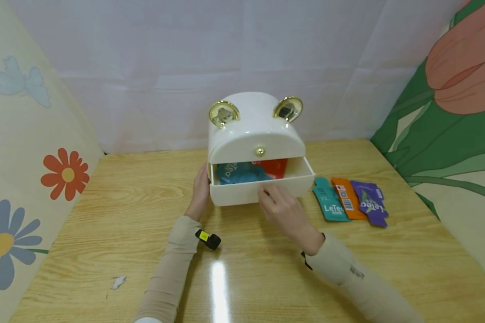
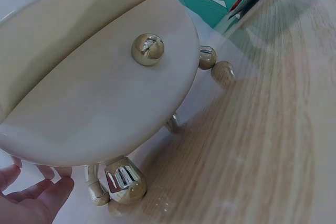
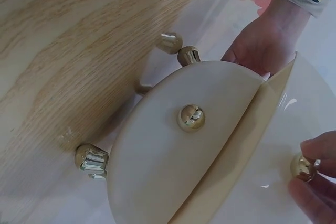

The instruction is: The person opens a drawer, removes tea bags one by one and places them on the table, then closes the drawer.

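A glossy white storage box (image 1: 252, 119) with gold ears stands on the table, its middle drawer (image 1: 242, 194) pulled out. A teal packet (image 1: 240, 174) and a red packet (image 1: 278, 168) lie inside that drawer. My right hand (image 1: 284, 211) is at the drawer's front; in the right wrist view its thumb and fingers pinch the gold drawer knob (image 3: 301, 167). My left hand (image 1: 200, 190) rests against the box's left side, its fingers (image 2: 52, 195) touching the wall near a gold foot (image 2: 126, 181). The rounded bottom drawer (image 2: 113, 95) is closed below.
To the right of the box lie a teal packet (image 1: 331, 204), an orange packet (image 1: 348, 197) and a purple packet (image 1: 369, 202), partly overlapping. A small whitish scrap (image 1: 119, 282) is at the table's front left. A pale curtain (image 1: 153, 80) hangs behind.
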Available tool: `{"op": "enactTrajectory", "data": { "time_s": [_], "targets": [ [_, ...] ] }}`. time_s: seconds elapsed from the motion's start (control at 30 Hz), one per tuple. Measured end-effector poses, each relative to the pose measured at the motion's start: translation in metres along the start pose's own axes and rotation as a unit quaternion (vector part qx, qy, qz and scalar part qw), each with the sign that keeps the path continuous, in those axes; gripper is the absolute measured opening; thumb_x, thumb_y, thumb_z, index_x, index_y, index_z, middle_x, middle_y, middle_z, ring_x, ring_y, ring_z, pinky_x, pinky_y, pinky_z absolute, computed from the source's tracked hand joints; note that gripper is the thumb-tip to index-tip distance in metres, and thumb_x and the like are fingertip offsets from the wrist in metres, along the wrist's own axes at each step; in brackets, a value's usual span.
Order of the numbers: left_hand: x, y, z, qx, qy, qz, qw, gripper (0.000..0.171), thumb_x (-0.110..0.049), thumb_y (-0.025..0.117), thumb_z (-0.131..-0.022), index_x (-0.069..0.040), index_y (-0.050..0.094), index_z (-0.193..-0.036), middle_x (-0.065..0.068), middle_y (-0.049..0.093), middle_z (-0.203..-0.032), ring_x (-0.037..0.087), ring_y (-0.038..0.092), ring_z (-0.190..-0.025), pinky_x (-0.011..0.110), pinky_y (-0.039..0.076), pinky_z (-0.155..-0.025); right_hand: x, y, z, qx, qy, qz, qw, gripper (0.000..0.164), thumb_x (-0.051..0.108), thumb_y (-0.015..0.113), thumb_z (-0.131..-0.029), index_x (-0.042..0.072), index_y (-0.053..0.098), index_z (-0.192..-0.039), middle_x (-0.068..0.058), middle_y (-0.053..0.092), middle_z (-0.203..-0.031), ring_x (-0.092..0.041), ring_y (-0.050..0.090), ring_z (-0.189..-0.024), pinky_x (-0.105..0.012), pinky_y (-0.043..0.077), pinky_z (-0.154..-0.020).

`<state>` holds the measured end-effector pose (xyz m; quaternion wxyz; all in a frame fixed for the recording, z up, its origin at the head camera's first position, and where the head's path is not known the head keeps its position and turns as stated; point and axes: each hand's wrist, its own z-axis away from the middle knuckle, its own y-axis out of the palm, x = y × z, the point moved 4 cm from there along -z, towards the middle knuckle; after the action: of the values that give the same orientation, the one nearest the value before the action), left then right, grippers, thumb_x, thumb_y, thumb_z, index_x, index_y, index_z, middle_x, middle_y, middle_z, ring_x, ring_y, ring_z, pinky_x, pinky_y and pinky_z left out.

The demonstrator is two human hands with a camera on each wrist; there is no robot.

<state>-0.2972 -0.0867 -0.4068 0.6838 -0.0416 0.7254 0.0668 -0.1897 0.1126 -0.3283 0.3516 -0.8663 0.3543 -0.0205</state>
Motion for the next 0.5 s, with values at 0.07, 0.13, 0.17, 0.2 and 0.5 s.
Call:
{"op": "enactTrajectory", "data": {
  "time_s": [0.07, 0.13, 0.17, 0.2, 0.5],
  "targets": [
    [-0.001, 0.000, 0.000, 0.001, -0.001, 0.006, 1.0000, 0.045, -0.034, 0.029, -0.100, -0.010, 0.041, -0.136, 0.008, 0.042, -0.137, 0.021, 0.037, -0.125, 0.039, 0.031, -0.102, 0.001, -0.001, 0.001, -0.001, 0.000, -0.004, 1.000, 0.037, 0.009, 0.034, -0.096, -0.009, 0.064, -0.086, -0.018, 0.055, -0.084, -0.028, 0.055, -0.068, -0.032, 0.052, -0.057],
    [-0.001, 0.000, 0.001, 0.001, -0.003, 0.010, 0.9999, 0.045, -0.035, 0.029, -0.100, -0.010, 0.041, -0.136, 0.008, 0.041, -0.138, 0.022, 0.037, -0.125, 0.039, 0.030, -0.103, 0.002, -0.003, 0.001, -0.003, -0.001, -0.008, 1.000, 0.040, 0.011, 0.032, -0.096, -0.009, 0.065, -0.085, -0.018, 0.056, -0.083, -0.028, 0.056, -0.068, -0.032, 0.052, -0.057],
    [-0.001, 0.000, 0.001, 0.001, -0.004, 0.012, 0.9999, 0.046, -0.035, 0.029, -0.100, -0.010, 0.041, -0.136, 0.008, 0.041, -0.138, 0.022, 0.036, -0.126, 0.039, 0.030, -0.103, 0.003, -0.004, 0.002, -0.004, -0.001, -0.008, 1.000, 0.041, 0.011, 0.032, -0.097, -0.009, 0.065, -0.085, -0.018, 0.056, -0.083, -0.028, 0.056, -0.067, -0.032, 0.052, -0.057],
    [0.000, 0.000, 0.001, 0.000, -0.004, 0.014, 0.9999, 0.045, -0.034, 0.029, -0.100, -0.009, 0.041, -0.136, 0.008, 0.041, -0.138, 0.022, 0.037, -0.125, 0.039, 0.031, -0.102, 0.004, -0.005, 0.002, -0.004, -0.002, -0.008, 1.000, 0.041, 0.011, 0.032, -0.097, -0.009, 0.065, -0.085, -0.018, 0.056, -0.083, -0.028, 0.056, -0.067, -0.032, 0.052, -0.057],
    [0.001, 0.001, 0.000, -0.006, -0.002, 0.037, 0.9993, 0.044, -0.031, 0.030, -0.100, -0.007, 0.041, -0.136, 0.010, 0.041, -0.137, 0.025, 0.038, -0.125, 0.040, 0.032, -0.102, 0.011, -0.013, 0.006, -0.006, -0.006, -0.013, 1.000, 0.041, 0.013, 0.033, -0.097, -0.008, 0.066, -0.085, -0.017, 0.057, -0.083, -0.027, 0.057, -0.067, -0.032, 0.053, -0.056]
  ]
}}
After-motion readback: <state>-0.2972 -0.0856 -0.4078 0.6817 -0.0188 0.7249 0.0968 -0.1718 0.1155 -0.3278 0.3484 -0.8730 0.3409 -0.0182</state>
